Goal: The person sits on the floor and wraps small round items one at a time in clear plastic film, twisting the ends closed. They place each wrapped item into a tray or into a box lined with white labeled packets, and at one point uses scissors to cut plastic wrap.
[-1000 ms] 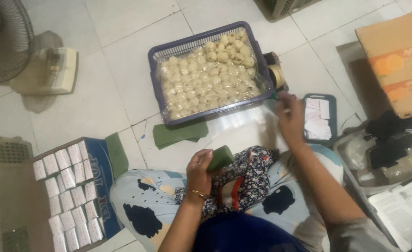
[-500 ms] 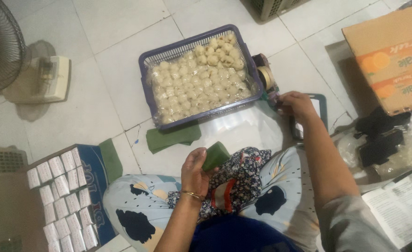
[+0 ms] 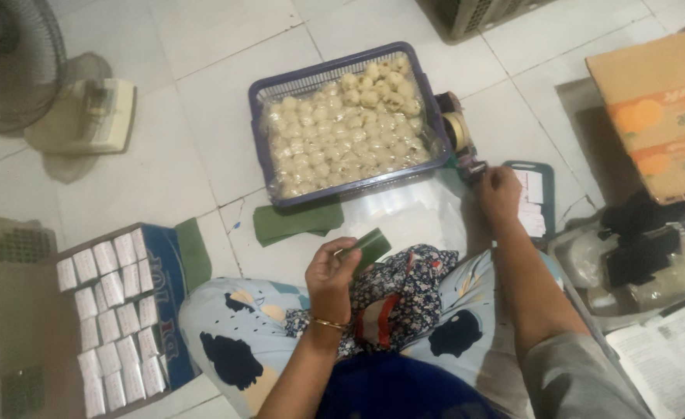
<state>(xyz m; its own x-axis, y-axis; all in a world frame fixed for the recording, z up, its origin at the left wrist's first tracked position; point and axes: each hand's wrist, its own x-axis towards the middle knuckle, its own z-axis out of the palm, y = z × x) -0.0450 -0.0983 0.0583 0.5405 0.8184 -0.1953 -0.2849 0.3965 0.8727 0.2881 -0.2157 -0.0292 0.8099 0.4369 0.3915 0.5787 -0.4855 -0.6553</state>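
My left hand [image 3: 332, 271] grips a small green leaf-wrapped parcel [image 3: 366, 248] above my lap. Out to the right, my right hand [image 3: 499, 192] touches the near end of a tape dispenser [image 3: 459, 140] that stands beside a purple basket [image 3: 428, 116] full of pale round dough balls [image 3: 346, 136]. Its fingers are curled at the dispenser; whether they pinch tape is not clear. A stack of green leaf pieces [image 3: 296, 221] lies on the floor in front of the basket, next to a clear plastic sheet [image 3: 408, 213].
A box [image 3: 114, 310] with rows of small white wrapped packets sits at my left knee. A fan [image 3: 17, 62] and a kitchen scale [image 3: 86, 116] stand far left. A cardboard box [image 3: 657, 116], a small tray [image 3: 536, 198], dark bags and papers crowd the right.
My right hand moved left from the small tray to the tape dispenser. My left hand kept the green parcel, holding it a little higher.
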